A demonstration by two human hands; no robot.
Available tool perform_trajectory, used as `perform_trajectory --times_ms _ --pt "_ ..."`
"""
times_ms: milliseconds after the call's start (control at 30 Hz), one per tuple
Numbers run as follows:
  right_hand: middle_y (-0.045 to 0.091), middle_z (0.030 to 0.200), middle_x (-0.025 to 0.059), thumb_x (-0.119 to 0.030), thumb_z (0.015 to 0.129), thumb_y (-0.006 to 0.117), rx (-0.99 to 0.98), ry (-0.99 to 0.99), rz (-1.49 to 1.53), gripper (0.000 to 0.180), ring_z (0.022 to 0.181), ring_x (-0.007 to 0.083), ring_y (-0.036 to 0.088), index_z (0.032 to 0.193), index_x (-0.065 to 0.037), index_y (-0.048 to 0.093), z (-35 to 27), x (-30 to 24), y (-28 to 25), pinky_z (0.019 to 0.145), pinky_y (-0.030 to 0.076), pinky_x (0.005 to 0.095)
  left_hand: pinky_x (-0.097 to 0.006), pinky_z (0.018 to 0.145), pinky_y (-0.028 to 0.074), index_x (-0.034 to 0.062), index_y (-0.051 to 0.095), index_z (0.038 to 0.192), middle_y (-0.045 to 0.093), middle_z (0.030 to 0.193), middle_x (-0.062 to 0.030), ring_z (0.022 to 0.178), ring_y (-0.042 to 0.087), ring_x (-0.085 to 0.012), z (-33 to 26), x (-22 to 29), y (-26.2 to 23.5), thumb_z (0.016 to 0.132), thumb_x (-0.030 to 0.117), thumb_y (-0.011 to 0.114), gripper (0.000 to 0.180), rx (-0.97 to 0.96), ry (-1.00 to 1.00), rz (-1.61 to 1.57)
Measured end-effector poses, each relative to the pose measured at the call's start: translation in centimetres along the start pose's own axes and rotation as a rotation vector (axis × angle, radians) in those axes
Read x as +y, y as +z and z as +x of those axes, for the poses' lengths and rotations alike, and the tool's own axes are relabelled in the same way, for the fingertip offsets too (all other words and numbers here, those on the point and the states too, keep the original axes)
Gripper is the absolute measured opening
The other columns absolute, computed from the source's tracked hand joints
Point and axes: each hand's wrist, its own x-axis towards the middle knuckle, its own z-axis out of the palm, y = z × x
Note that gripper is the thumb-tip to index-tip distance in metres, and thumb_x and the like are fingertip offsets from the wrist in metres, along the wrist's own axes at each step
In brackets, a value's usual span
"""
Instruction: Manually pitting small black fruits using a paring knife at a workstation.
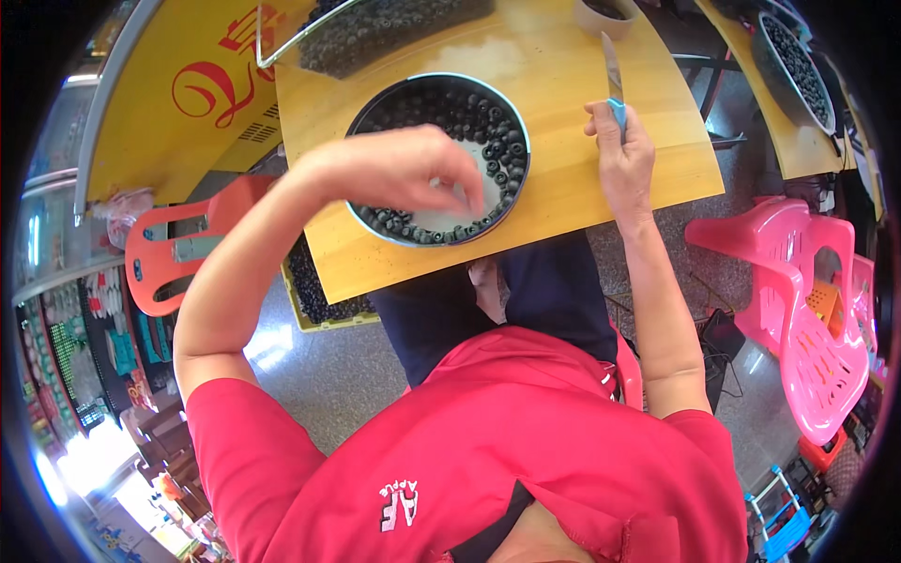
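My left hand is over a round, dark-rimmed bowl on the wooden table. Its fingers point down into the bowl and are smeared by motion, so whether they pinch anything is unclear. Small dark round pieces, like nuts or berries, lie around the bowl's inside, and part of its pale bottom shows. To the right of the bowl, my right hand is closed around the blue handle of a knife. The blade points away from me, toward the far side of the table.
A clear-sided container of the same dark pieces stands at the far left of the wooden table. A small pale bowl is at the far edge. Below the table is a yellow crate; orange and pink chairs flank it.
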Motion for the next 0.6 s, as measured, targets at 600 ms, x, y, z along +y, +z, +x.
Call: perform_trajectory --times_ms 600 --pt "0.054 0.077 -0.0045 -0.029 0.098 0.057 0.002 0.005 -0.071 0.029 0.069 0.0028 0.043 0.097 -0.001 0.065 -0.1 -0.2 0.0 0.063 0.035 0.018 -0.042 0.071 0.048 0.007 0.059 0.097 0.054 0.091 -0.011 0.088 0.058 -0.0303 -1.9 -1.9 1.7 0.081 0.01 0.063 0.017 0.457 -0.003 0.587"
